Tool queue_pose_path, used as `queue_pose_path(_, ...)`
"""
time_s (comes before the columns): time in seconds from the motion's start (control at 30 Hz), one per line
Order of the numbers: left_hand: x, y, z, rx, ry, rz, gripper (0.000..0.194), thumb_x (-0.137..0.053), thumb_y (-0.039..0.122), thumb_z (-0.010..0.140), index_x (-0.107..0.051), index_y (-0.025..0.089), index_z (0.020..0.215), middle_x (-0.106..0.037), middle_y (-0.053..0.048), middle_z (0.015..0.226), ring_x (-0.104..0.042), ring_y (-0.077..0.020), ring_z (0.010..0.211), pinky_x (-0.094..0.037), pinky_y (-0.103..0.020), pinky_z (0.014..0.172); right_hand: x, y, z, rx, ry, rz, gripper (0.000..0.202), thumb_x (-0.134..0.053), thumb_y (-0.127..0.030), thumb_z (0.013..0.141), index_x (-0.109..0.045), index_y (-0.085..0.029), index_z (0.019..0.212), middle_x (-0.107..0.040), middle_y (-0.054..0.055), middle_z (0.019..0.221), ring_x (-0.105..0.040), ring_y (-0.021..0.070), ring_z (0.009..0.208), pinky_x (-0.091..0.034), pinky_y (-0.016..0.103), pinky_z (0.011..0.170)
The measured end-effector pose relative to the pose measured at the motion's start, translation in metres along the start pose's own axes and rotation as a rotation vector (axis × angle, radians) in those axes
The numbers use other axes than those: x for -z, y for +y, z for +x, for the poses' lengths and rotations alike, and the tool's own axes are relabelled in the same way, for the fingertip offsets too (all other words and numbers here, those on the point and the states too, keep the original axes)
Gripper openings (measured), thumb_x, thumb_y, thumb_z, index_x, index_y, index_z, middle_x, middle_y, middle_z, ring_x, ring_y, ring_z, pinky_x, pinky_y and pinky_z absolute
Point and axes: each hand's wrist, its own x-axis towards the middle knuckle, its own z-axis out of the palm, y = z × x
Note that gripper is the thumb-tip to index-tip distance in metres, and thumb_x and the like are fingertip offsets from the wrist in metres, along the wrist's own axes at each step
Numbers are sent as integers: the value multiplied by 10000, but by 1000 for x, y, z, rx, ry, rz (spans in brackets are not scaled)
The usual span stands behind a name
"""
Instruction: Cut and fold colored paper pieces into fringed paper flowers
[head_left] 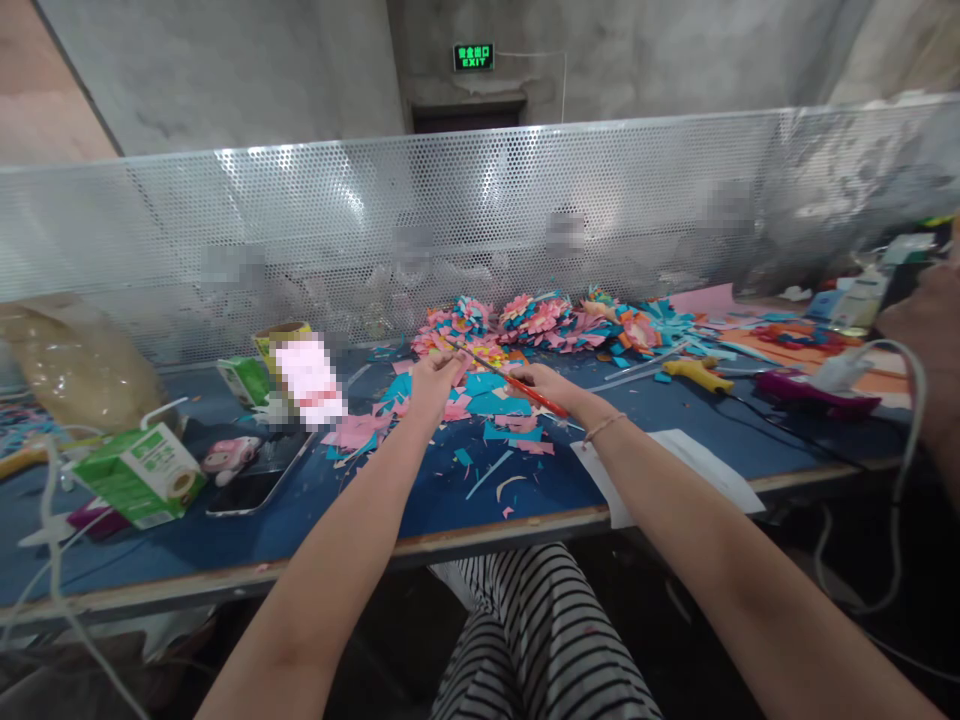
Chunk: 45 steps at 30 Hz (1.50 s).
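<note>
My right hand (541, 382) is closed round a pair of red-handled scissors (536, 395), whose long thin blades point to the far left. Near the blade tips, my left hand (441, 372) has its fingers pinched together; what they hold is too small to make out. Beneath and between both hands lies a heap of cut paper scraps (491, 395) in blue and pink. Just beyond are fringed paper flowers (544, 318) in pink, blue and orange, bunched along the back of the table.
A perforated metal screen (450, 230) rises behind the blue table (442, 510). Left are a green drink carton (139, 475), a phone (251, 490) and a plastic bag (82, 360). Right are a yellow glue gun (697, 376), white paper (694, 470), cables and another person's arm (926, 330).
</note>
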Motion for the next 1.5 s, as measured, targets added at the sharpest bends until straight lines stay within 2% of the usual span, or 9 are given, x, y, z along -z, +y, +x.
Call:
queue_pose_path(0.37, -1, 0, 0, 25, -13, -62, 245, -646, 368, 586, -617, 139, 669, -556, 11, 552, -453, -65, 443, -391, -221, 481, 0, -1, 2, -82, 93, -151, 433, -436, -558, 713, -514, -137, 649, -388, -31, 557, -365, 87, 538, -250, 209, 502)
queue_pose_path(0.53, 2, -7, 5, 10, 9, -73, 239, -685, 336, 543, -650, 158, 699, -601, -8, 653, -497, -84, 547, -385, -217, 519, -2, 14, 7, -383, 278, -442, 422, -458, -541, 704, -572, -138, 749, -565, 60, 683, -493, 142, 613, -294, 226, 523)
queue_pose_path(0.63, 3, -8, 6, 53, 53, -48, 226, -699, 284, 522, -672, 159, 709, -623, -20, 693, -499, -89, 577, -374, -215, 528, -1, 29, 7, -607, 227, -538, 375, -512, -481, 671, -595, -132, 779, -612, 122, 770, -557, 198, 681, -320, 243, 532)
queue_pose_path(0.77, 2, -7, 3, 140, 27, -108, 185, -692, 232, 526, -669, 159, 694, -558, 16, 548, -413, -61, 477, -323, -208, 476, -1, 41, 5, -718, 159, -587, 277, -564, -338, 640, -610, -108, 788, -614, 155, 822, -574, 251, 803, -383, 277, 642)
queue_pose_path(0.83, 1, -8, 2, 158, -5, -138, 165, -689, 218, 526, -658, 155, 676, -525, 27, 515, -394, -55, 460, -312, -204, 465, -4, 39, 6, -668, 297, -633, 335, -583, -313, 637, -593, -75, 872, -590, 189, 915, -530, 286, 929, -383, 336, 766)
queue_pose_path(0.93, 0, -12, 2, 141, -62, -131, 135, -690, 218, 529, -635, 149, 631, -503, 29, 503, -408, -57, 466, -327, -205, 474, -8, 25, 9, -426, 500, -537, 337, -558, -342, 693, -582, -79, 902, -572, 178, 969, -464, 271, 1032, -340, 382, 881)
queue_pose_path(1.07, -1, -18, 4, 89, -125, -71, 120, -676, 231, 543, -618, 148, 608, -496, 32, 496, -428, -63, 471, -357, -213, 499, -15, 5, 16, -130, 344, -33, 248, -496, -350, 742, -608, -147, 831, -611, 77, 892, -543, 171, 853, -419, 311, 785)
queue_pose_path(1.27, -8, -10, -4, 77, -110, 28, 210, -687, 267, 528, -612, 134, 672, -555, 11, 565, -476, -76, 507, -401, -236, 546, -19, 1, 19, -174, 245, 397, 278, -577, -389, 648, -609, -143, 775, -593, 19, 715, -539, 121, 630, -466, 273, 624)
queue_pose_path(1.5, -13, -1, -11, 49, -133, 85, 175, -677, 240, 538, -570, 135, 628, -570, -4, 573, -539, -112, 541, -458, -278, 589, -19, 1, 18, -216, 278, 387, 221, -602, -353, 603, -581, -140, 661, -538, -10, 609, -504, 97, 569, -449, 230, 561)
